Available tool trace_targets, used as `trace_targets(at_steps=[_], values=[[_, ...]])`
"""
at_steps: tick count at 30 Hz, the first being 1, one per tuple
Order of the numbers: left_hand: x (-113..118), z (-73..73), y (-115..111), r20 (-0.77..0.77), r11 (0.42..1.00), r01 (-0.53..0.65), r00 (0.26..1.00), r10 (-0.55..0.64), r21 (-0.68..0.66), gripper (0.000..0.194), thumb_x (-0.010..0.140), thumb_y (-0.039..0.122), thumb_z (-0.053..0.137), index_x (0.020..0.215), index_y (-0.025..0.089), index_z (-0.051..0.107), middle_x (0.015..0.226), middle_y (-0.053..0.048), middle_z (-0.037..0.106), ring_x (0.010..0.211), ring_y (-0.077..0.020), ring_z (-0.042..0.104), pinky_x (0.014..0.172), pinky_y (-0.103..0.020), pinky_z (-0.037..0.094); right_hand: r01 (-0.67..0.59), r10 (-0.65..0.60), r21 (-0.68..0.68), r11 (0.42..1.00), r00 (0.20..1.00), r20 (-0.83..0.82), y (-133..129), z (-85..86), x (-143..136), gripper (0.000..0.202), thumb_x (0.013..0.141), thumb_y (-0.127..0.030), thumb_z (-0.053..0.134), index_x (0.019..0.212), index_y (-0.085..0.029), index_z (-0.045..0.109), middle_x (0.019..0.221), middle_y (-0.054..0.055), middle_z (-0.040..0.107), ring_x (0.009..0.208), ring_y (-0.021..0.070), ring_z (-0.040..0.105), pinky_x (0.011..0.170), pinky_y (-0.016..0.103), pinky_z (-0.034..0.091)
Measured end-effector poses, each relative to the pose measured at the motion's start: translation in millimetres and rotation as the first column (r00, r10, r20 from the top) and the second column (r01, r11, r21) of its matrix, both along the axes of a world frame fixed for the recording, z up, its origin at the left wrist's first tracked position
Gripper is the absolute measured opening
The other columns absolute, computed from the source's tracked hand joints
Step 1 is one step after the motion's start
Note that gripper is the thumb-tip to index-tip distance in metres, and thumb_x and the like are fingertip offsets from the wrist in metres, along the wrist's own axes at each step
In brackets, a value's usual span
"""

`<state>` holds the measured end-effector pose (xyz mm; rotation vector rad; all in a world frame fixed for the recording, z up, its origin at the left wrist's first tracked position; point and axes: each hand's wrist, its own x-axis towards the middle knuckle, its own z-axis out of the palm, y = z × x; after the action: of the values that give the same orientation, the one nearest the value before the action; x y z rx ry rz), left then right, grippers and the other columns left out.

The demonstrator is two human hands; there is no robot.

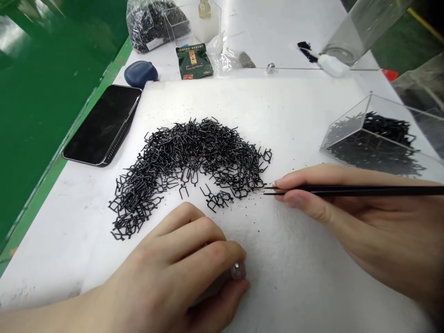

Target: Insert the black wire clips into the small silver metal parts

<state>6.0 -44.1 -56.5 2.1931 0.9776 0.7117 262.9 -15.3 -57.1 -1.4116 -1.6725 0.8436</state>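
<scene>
My right hand (347,222) pinches a pair of black tweezers (347,190). Their thin tips point left and reach the right end of a curved pile of small black forked pieces (204,148); I cannot tell whether they grip one. In front of the pile, my left hand (183,263) is closed around a small object with a clear, shiny rounded end (237,270). Fingers hide the rest of that object. A few forked pieces (219,201) lie loose inside the curve, just beyond the left knuckles.
A clear box (371,138) of black pieces stands at right. A phone (104,125) and a blue rounded object (140,74) lie at left. Behind are a green packet (194,61), a bag of black pieces (152,23), a white-capped bottle (333,64) and a clear cylinder (360,32).
</scene>
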Motion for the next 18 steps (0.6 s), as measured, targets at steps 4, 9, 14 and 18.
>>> trace_targets(at_steps=[4,9,14,18], values=[[-1.1,0.2,-0.7,0.017,1.0,0.003,1.0,-0.003,0.003,0.014,0.094,0.007,0.073,0.102,0.019,0.076,0.086,0.002,0.072,0.083,-0.0128,0.059,0.083,-0.023,0.053,0.016,-0.015,-0.045,0.999,1.0,0.019,0.3,1.9,-0.4,0.021,0.089,-0.022,0.087,0.094,-0.043,0.084,0.093,-0.017,0.086,0.081,0.0118,0.085,0.072,0.015,0.07],[-0.8,0.3,-0.1,0.001,1.0,0.007,1.0,-0.007,0.014,0.012,0.094,0.008,0.073,0.101,0.019,0.076,0.086,0.001,0.071,0.082,-0.0132,0.06,0.082,-0.023,0.053,-0.013,0.013,-0.047,0.999,1.0,0.003,1.2,-0.6,0.6,0.019,0.091,-0.026,0.087,0.096,-0.045,0.084,0.096,-0.019,0.086,0.088,0.0104,0.085,0.078,0.012,0.068],[-0.2,0.6,0.1,0.003,1.0,0.009,1.0,-0.009,0.014,0.012,0.095,0.008,0.073,0.101,0.018,0.076,0.085,0.002,0.072,0.081,-0.0121,0.059,0.083,-0.023,0.052,-0.027,0.027,-0.027,0.999,1.0,0.01,-0.8,-4.7,2.7,0.017,0.092,-0.031,0.087,0.098,-0.047,0.083,0.099,-0.02,0.086,0.09,0.0102,0.085,0.079,0.012,0.069],[-0.9,0.7,-0.4,0.006,1.0,0.015,1.0,-0.015,0.019,0.008,0.096,0.011,0.073,0.099,0.018,0.075,0.084,0.002,0.071,0.081,-0.0125,0.059,0.082,-0.024,0.052,-0.037,0.036,0.009,0.999,0.997,0.074,-1.8,-7.8,4.7,0.014,0.094,-0.036,0.085,0.101,-0.048,0.084,0.102,-0.018,0.086,0.095,0.0113,0.084,0.082,0.014,0.069]])
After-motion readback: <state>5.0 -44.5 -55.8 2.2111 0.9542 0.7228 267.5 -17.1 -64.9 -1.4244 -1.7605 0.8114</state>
